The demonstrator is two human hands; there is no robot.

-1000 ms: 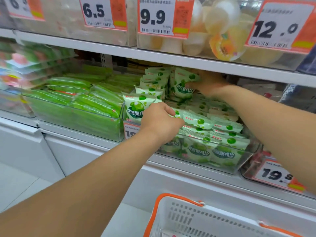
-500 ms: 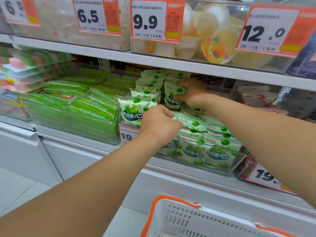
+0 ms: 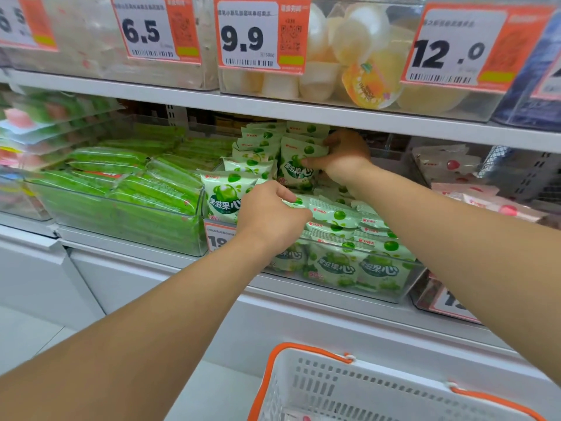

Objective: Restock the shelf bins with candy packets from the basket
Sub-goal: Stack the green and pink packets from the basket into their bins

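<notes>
**Inspector:** State position of the stock.

**Assistant:** The candy packets (image 3: 334, 214) lie in the clear shelf bin (image 3: 406, 287) on the middle shelf, flat ones heaped toward the front, upright ones ranked at the back left. The white basket (image 3: 334, 387) with orange handles sits below; its contents are mostly out of view.

**Inspector:** Hands?

**Assistant:** The right hand (image 3: 343, 156) pinches an upright packet (image 3: 296, 165) at the back, thumb on its face, fingers curled round its top right corner. The left hand (image 3: 270, 217) has its fingers curled down onto the flat packets, beside the front upright packet (image 3: 226, 196); whether it grips one I cannot tell.

**Inspector:** Handling assessment?

**Assistant:** In my judgement: light, soft pillow pouches with glossy film, likely slippery against one another, so a heap may slide. Contents look loose; not fragile, though squeezing the middle would crumple the face. Best held by the sealed top edge or a corner, as the right hand does, then stood against its neighbours.
</notes>
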